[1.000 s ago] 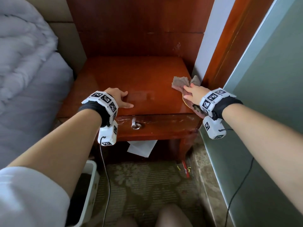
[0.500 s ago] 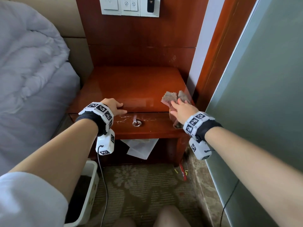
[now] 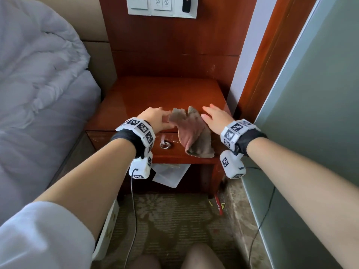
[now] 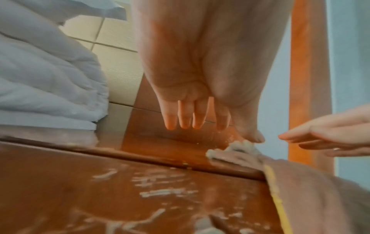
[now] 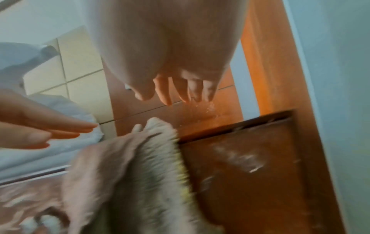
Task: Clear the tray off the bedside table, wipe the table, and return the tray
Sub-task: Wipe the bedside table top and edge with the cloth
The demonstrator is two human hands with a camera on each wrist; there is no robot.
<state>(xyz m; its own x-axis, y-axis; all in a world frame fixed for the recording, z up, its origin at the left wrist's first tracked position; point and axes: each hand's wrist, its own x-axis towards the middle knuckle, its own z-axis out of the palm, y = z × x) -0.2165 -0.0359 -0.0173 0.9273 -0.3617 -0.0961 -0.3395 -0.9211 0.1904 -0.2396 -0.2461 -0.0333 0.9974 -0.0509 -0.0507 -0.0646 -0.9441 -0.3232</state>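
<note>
The red-brown bedside table (image 3: 159, 94) carries a crumpled brown-grey cloth (image 3: 191, 131), which lies at its front right and hangs over the drawer front. My left hand (image 3: 155, 118) hovers at the cloth's left edge with fingers straight, the thumb close to or touching the cloth (image 4: 236, 152). My right hand (image 3: 213, 116) is just right of the cloth, fingers straight and off it. In the right wrist view the right hand (image 5: 176, 88) hangs above the cloth (image 5: 128, 158) without holding it. No tray is in view.
A bed with a pale duvet (image 3: 38, 74) runs along the left. A grey-green wall (image 3: 310, 133) and a wooden door frame close the right side. Below the table lie a white paper (image 3: 171, 173) and a white bin (image 3: 108, 226). The drawer has a ring pull (image 3: 165, 145).
My right hand has let go of the cloth and slid off to its right. The cloth has shifted left along the front edge. My left hand has moved right, up to the cloth.
</note>
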